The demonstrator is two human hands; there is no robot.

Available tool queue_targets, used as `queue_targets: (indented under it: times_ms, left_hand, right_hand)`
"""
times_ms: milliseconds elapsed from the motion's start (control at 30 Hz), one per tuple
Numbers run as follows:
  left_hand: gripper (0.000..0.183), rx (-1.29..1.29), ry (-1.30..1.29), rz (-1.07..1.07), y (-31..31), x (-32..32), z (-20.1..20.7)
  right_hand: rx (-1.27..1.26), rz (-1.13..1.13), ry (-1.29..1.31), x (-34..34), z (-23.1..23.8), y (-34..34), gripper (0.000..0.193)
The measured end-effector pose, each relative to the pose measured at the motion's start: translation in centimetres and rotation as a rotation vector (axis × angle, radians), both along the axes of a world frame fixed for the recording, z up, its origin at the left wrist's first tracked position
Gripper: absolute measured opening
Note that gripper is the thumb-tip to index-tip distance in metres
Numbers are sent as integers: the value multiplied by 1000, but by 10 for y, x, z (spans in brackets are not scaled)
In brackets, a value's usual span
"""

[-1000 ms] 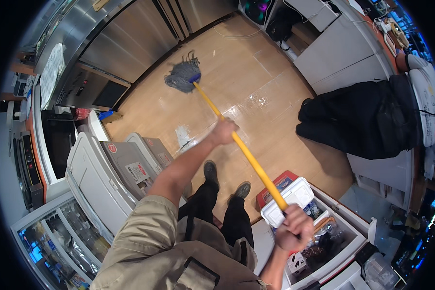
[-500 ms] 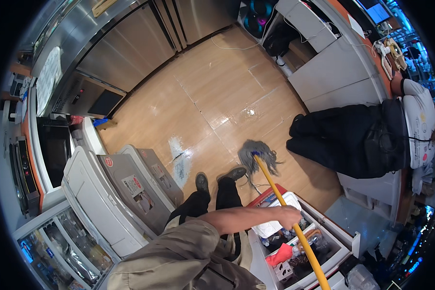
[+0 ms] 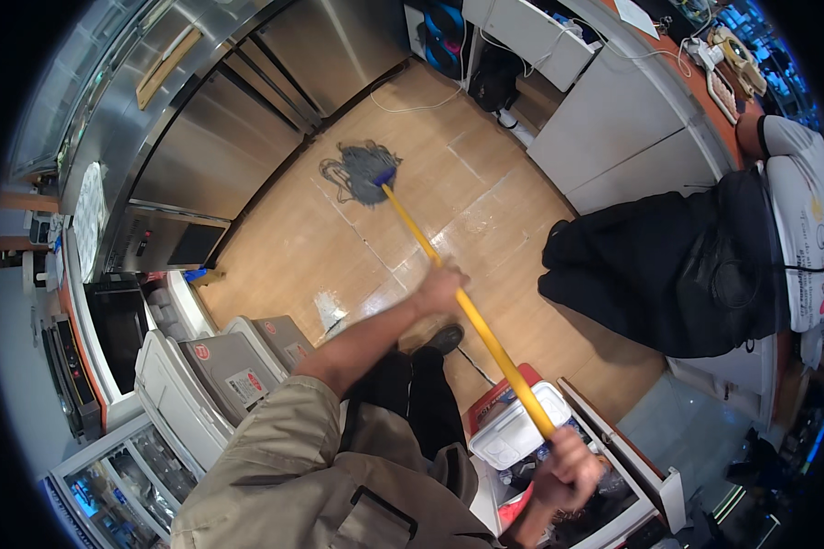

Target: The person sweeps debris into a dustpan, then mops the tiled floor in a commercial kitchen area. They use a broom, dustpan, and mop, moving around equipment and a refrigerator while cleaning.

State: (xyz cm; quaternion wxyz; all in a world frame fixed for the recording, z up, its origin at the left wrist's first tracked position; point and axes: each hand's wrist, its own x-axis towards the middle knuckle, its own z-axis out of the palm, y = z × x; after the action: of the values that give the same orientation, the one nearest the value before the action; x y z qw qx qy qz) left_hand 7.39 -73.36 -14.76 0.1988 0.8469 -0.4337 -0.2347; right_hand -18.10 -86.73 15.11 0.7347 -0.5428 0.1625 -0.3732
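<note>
A string mop with a grey head (image 3: 362, 172) lies on the wooden floor toward the metal cabinets. Its yellow handle (image 3: 485, 334) slants back toward me, down to the right. My left hand (image 3: 439, 288) is closed around the middle of the handle, its arm stretched forward. Nearer to me, my right hand (image 3: 569, 471) grips the handle's upper end, somewhat blurred. Beneath that hand is an open drawer (image 3: 645, 512) with a white plastic lid or tray (image 3: 522, 428) and mixed items in it. One of my shoes (image 3: 446, 339) shows on the floor.
A person in dark trousers (image 3: 650, 274) stands at the right by white cabinets (image 3: 604, 137). Grey lidded bins (image 3: 224, 366) line the left side. Steel cabinets (image 3: 220, 137) run along the far left. A white cable (image 3: 421, 110) lies on the far floor, which has whitish worn patches.
The mop head has swept far forward and left, from beside my feet toward the steel cabinets. My left hand has moved forward with the handle; my right hand has come into view on it.
</note>
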Motion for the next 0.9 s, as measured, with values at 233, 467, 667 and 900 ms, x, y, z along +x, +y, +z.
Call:
queue_targets:
  times_ms: [233,467,667,900]
  left_hand:
    - [8,-481,565,-516,-162,-245,134]
    - [7,-410,524,-692,-169,-178,131]
    - [23,-808,262,-218,-91,57,11]
    - [34,-256,44,-49,14,196,-30]
  right_hand:
    - [-283,-282,-27,-131,211,-51,41]
    - [-431,-273,-47,-74,203,-27,36]
    - [-276,-295,138,42,53,-1,34]
    - [297,-555,693,-48,-89,-34,81]
